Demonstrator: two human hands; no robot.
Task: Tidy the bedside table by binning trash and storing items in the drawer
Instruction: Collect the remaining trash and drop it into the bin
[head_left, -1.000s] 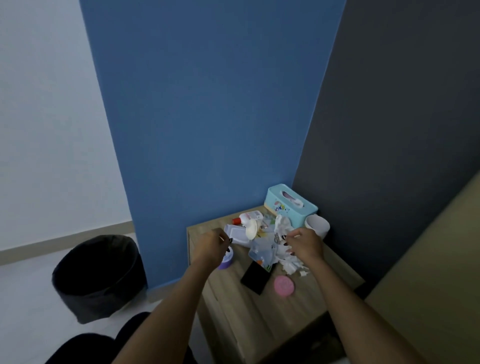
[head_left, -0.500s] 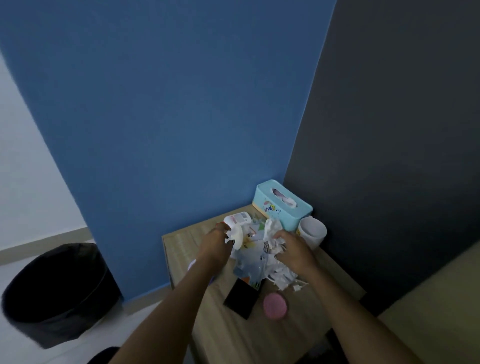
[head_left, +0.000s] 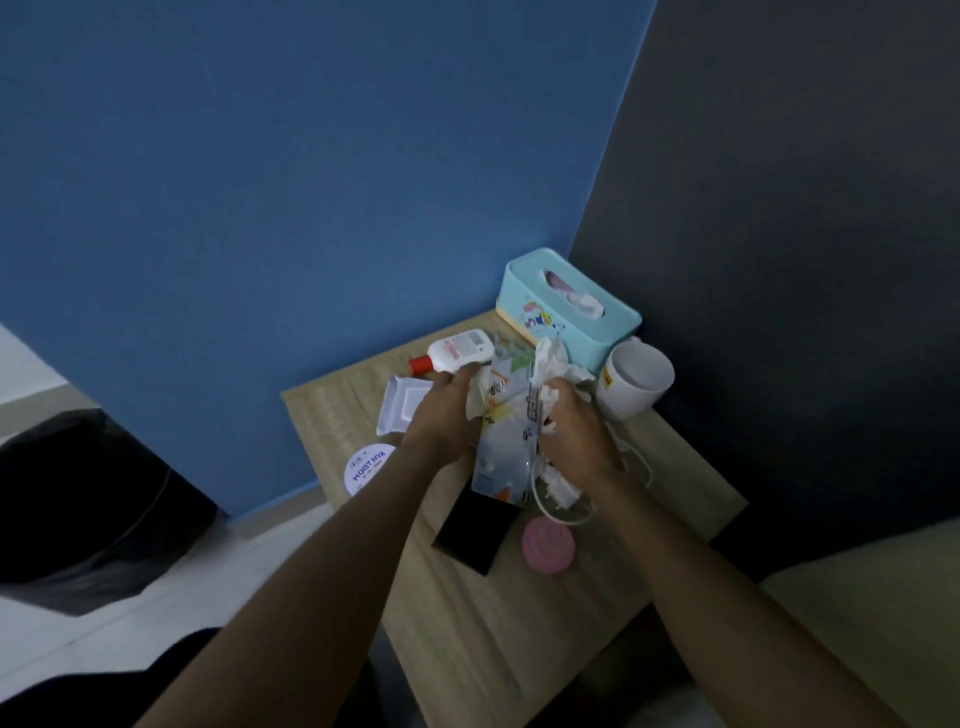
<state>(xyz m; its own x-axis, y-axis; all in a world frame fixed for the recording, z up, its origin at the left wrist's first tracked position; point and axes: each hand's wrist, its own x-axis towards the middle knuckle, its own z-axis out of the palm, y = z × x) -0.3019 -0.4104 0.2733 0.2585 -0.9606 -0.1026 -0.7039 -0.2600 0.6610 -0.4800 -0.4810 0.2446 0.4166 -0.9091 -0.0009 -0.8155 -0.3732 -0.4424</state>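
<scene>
- Both hands are working the pile of rubbish near the back of the bedside table (head_left: 649, 457), so the binning step looks to be the one in hand.
- The left hand (head_left: 447, 415) is curling its fingers over the left edge of the plastic wrapper (head_left: 506, 441), with a scrap of tissue caught under them.
- The right hand (head_left: 576, 431) is bunching shut around the crumpled tissues (head_left: 553, 364) on the wrapper's right side.
- The bin (head_left: 88, 509) is standing on the floor, well apart from the table's left edge.
- Keepers are lying around the pile: a lotion bottle (head_left: 462, 351) at the back edge, a wipes pack (head_left: 402, 410) and a round jar (head_left: 366, 470) toward the left edge, a phone (head_left: 475, 535) and a pink lid (head_left: 549, 543) nearer the front.
- A white cable (head_left: 566, 512) is running beneath the rubbish; the lift probably needs to leave it behind.
- The tissue box (head_left: 566, 317) and mug (head_left: 636, 384) are sitting in the back right corner.
- Next, I'd judge, both hands need to gather everything together, lift, and swing left to the bin.
- No drawer is showing yet.
</scene>
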